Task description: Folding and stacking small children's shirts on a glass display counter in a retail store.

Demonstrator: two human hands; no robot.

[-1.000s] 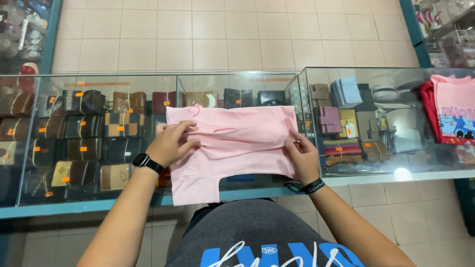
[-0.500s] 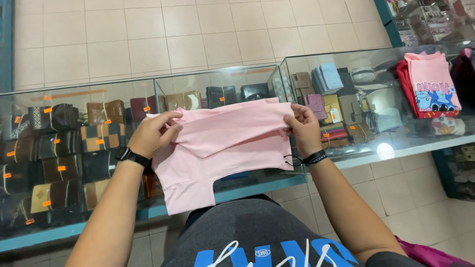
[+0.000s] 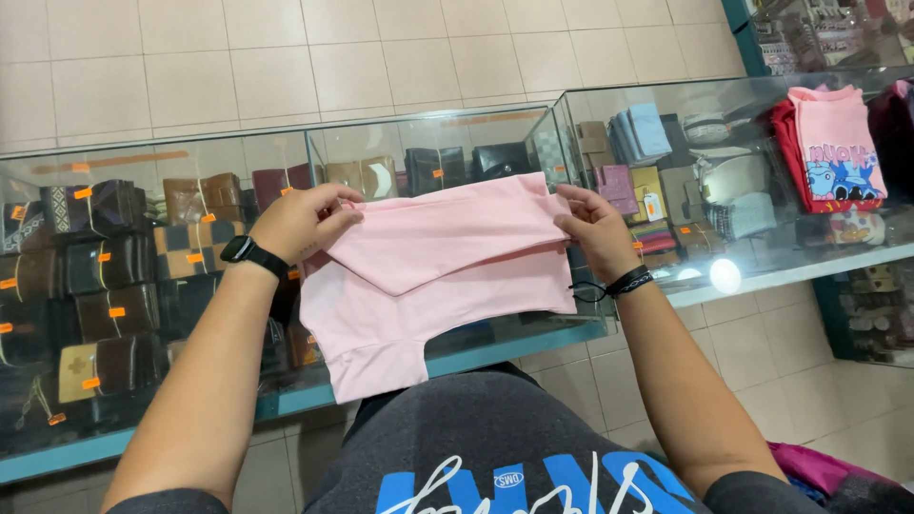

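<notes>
A pink garment (image 3: pixel 433 276) is lifted above the glass counter top (image 3: pixel 190 162), partly folded, its upper part doubled over the lower. My left hand (image 3: pixel 303 221) pinches the upper left edge; a black watch is on that wrist. My right hand (image 3: pixel 598 228) pinches the upper right edge; a black band is on that wrist. The lower hem with a sleeve hangs toward my dark grey shirt.
The glass display case holds several brown and black wallets (image 3: pixel 105 276) with orange tags. A second case to the right holds small boxes and folded items (image 3: pixel 638 133). A red and pink printed shirt (image 3: pixel 833 148) lies on the right counter. Tiled floor lies beyond.
The garment has come up off the glass and its top part has folded down further. My view has shifted left, so the right case and printed shirt sit nearer the frame's right edge.
</notes>
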